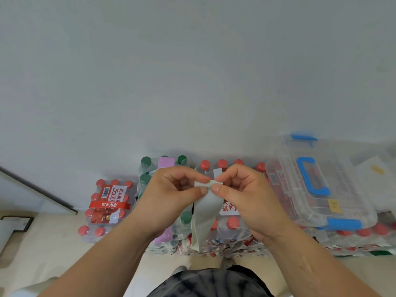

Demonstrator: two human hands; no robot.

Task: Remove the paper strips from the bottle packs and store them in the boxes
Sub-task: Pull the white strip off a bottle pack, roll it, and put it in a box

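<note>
- Left hand [171, 194] and right hand [242, 189] pinch the paper strip [205, 213] between fingertips, apparently folding it.
- Next, probably: stow it in the clear box [317, 185], right of the fingers.

I see a pale grey paper strip [206, 213] hanging limp above shrink-wrapped red-capped bottle packs [230, 227]; a clear blue-handled plastic box [317, 185] rests closed on them.

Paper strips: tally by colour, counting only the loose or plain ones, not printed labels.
White strip, pinched at its top end by the left hand and right hand: 1
Purple strip, lying on the green-capped pack: 1
Total: 2
</note>
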